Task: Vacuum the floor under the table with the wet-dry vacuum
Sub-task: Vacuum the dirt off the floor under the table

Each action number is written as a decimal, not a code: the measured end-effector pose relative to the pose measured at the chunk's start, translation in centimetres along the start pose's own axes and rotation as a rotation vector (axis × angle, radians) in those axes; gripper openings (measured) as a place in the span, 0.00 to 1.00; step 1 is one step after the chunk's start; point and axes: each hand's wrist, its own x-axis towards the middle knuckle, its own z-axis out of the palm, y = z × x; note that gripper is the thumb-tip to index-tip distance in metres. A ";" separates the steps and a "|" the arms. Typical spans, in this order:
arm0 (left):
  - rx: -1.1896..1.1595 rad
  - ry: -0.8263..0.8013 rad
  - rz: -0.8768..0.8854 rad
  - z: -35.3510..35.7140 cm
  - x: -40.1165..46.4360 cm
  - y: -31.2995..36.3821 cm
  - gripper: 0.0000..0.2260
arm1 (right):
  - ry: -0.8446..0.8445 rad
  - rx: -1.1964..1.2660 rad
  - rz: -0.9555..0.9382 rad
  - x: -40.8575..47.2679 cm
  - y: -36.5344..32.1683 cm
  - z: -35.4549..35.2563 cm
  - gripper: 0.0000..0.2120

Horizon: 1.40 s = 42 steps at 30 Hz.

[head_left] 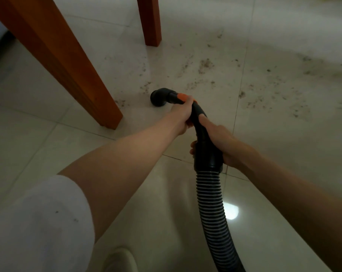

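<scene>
Two hands, left hand (182, 112) and right hand (218, 142), gripping the hose handle (201, 132). Nozzle (160, 96) down near the counter leg (68, 61). Next: sweep right over the dirt (205, 64).

We note a pale tiled floor (284, 146) carrying two wooden table legs (72, 71), scattered dark dirt (205, 64), and the black nozzle (159, 97).

Glossy pale cream tiled floor (284, 154) with thin dark grout lines, strewn with dark specks of dirt (205, 65) far right. Two square reddish-brown wooden legs: near-left leg (68, 61), far leg (150, 20). Bright light reflection (231, 211) near right.
</scene>
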 end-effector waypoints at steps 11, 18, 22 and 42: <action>-0.047 -0.061 -0.001 -3.8 2.4 1.7 0.21 | 0.022 0.048 -0.036 1.3 -1.4 4.2 0.20; -0.015 -0.169 -0.015 -3.9 0.4 1.4 0.13 | -0.007 0.083 0.013 0.2 -1.2 3.1 0.22; 0.010 -0.114 -0.015 -4.8 0.6 1.5 0.19 | 0.003 0.000 0.010 0.0 0.3 4.6 0.21; -0.005 -0.064 0.053 -3.1 1.2 1.3 0.23 | 0.105 -0.068 -0.031 3.1 -0.7 3.1 0.23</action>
